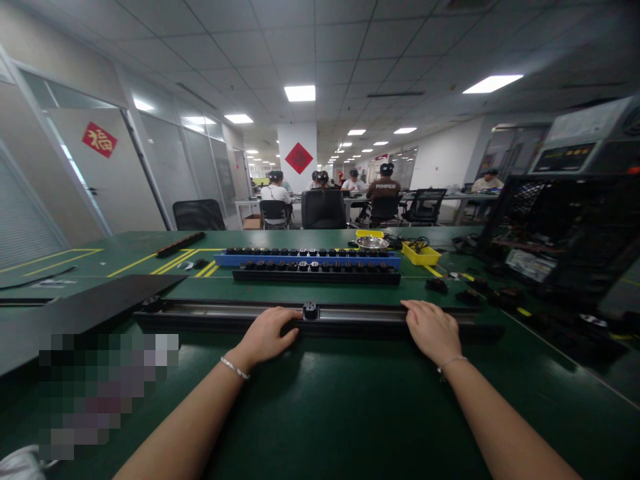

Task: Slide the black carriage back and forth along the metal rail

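Observation:
A long black and grey rail lies crosswise on the green workbench in front of me. My left hand rests on its near edge with fingers curled over it, just left of a small black part seated on the rail. My right hand lies palm down on the rail further right, fingers over its edge. Both wrists wear thin bracelets. Behind the rail lie a black tray and a blue tray, each holding a row of several small dark parts.
A black panel lies at the left. A metal bowl and a yellow bin stand at the back right. A dark machine frame fills the right side, with loose black parts before it. Several people sit at far desks.

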Tool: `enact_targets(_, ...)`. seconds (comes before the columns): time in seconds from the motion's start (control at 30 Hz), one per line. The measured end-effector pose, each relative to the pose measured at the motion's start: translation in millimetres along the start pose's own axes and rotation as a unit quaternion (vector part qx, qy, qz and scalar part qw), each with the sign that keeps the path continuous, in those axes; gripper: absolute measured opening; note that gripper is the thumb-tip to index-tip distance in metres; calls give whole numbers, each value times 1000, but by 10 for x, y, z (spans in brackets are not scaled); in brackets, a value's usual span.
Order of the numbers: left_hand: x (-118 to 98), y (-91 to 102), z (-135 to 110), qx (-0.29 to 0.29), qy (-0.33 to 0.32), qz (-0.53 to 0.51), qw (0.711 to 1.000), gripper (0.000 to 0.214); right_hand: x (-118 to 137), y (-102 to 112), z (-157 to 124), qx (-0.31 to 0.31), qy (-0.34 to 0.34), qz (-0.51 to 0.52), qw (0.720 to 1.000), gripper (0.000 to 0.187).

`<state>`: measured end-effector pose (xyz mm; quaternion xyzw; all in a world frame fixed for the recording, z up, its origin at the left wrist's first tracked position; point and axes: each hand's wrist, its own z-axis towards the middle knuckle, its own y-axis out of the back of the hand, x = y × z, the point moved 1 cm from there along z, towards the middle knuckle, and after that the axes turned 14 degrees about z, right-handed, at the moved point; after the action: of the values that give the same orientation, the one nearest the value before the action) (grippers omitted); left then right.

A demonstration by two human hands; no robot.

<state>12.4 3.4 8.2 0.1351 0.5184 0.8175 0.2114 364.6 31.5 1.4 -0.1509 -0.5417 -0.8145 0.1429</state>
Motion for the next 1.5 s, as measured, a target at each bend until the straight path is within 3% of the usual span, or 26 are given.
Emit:
enact_targets(0.23, -12, -22, 2, 14, -2, -8, 1000, 33, 4, 14, -4, -2, -2, 6, 1000, 46)
enact_targets(0.43, -41, -3, 8, 30, -16, 4, 999, 40, 216, 8, -54, -59, 33, 31, 997, 40)
enact_targets(0.6, -55, 15, 17, 53, -22, 27, 998, 47, 639, -50, -183, 15, 152, 77, 985, 37)
enact_targets(0.8, -80, 23, 34, 62, -25, 37, 997, 49, 940, -169, -348, 95, 227, 108, 963, 40)
enact_targets(1.5, -219, 35, 84, 58, -45, 26, 997, 53, 984, -253, -384, 143, 244, 84, 955, 51)
